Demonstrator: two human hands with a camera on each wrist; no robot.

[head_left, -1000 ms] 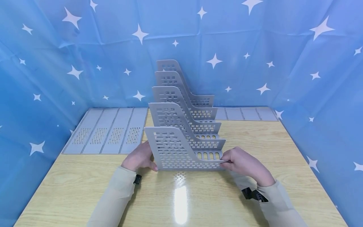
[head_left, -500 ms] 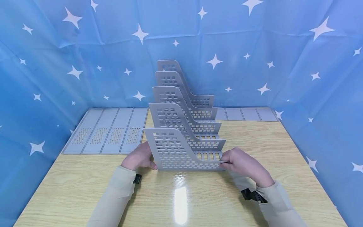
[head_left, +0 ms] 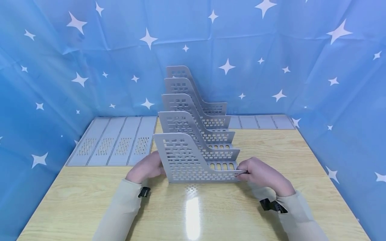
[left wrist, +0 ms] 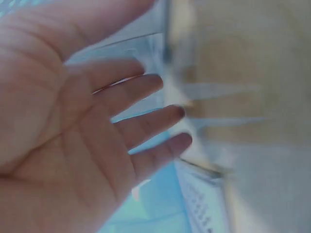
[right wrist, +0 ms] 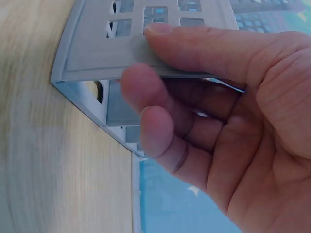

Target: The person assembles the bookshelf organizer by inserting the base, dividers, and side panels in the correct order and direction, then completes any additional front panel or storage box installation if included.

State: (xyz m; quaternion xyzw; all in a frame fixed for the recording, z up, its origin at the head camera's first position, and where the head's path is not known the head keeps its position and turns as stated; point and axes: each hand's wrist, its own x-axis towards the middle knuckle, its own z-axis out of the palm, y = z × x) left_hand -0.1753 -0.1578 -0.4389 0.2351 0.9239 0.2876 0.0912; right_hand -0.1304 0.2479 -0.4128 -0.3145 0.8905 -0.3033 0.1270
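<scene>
A grey file rack (head_left: pixel 181 157) with several tall perforated dividers stands upright on the table in the head view, its slotted base showing between them. My right hand (head_left: pixel 260 175) grips the low right end of the nearest divider. In the right wrist view its thumb (right wrist: pixel 204 46) lies on the outer face of the perforated panel (right wrist: pixel 92 58), with curled fingers behind the edge. At the rack's left end is my left hand (head_left: pixel 147 167), fingertips hidden behind the nearest divider in the head view. The left wrist view shows its fingers (left wrist: pixel 146 126) extended and the palm bare.
Flat grey panels with perforated patches (head_left: pixel 114 140) lie at the back left of the wooden table (head_left: pixel 90 197). More grey panels (head_left: pixel 262 122) lie at the back right, along the blue star-patterned curtain (head_left: pixel 271 50).
My left thumb has come off the near divider's left edge, and that hand has shifted slightly left. The near divider's top has moved slightly toward the others. My right hand keeps its grip.
</scene>
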